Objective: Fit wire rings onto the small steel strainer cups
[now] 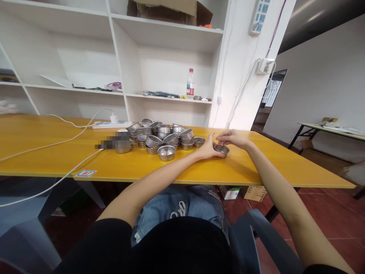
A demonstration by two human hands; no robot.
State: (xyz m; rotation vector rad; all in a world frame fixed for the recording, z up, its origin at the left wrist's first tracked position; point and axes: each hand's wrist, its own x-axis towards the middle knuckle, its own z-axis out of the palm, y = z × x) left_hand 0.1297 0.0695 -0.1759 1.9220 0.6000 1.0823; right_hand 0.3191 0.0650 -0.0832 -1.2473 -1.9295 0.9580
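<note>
A small round metal cup with punched holes (223, 152) sits on the yellow table near its right half. My left hand (207, 150) is curled round the cup's left and near side, its thumb raised. Above the cup's far rim, my right hand (234, 139) has its fingertips pinched together; whether something small is between them is too small to tell. To the left lies a heap of similar perforated metal cups (154, 141), some stacked and tilted. One upright cup (166, 153) stands at the heap's front, and another cup (199, 142) is close to my left hand.
A lidded or covered metal container (124, 147), partly blurred out, stands left of the heap. White cables (71, 133) cross the yellow table (108, 165) from a power strip (122, 125). White shelves (168, 32) rise behind, holding a bottle (190, 84). A grey chair (245, 236) is beside me.
</note>
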